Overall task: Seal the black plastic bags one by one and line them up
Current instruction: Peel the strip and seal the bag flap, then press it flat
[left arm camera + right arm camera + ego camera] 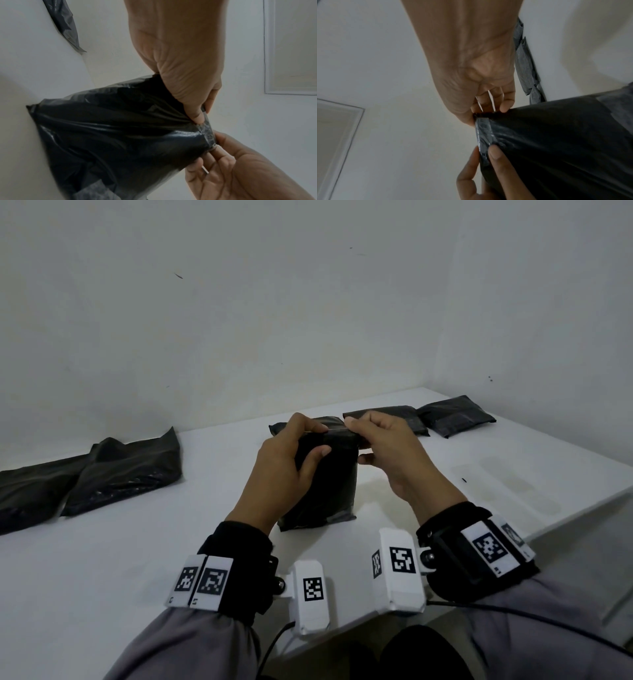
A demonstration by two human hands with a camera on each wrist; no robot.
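Note:
A filled black plastic bag (322,491) stands upright on the white table (137,559) in front of me. My left hand (318,438) pinches the left part of its top edge, thumb on the near face. My right hand (356,440) pinches the right end of the same edge. In the left wrist view my left hand (200,116) grips the bag (111,135) beside a shiny strip (207,132) along the mouth. In the right wrist view my right hand (481,113) holds the corner of the bag (556,148).
Two black bags (120,470) lie overlapping at the far left. Two flat bags (455,416) lie side by side at the back right against the wall, with another (277,428) partly hidden behind my hands. Clear strips (507,484) lie near the table's right edge.

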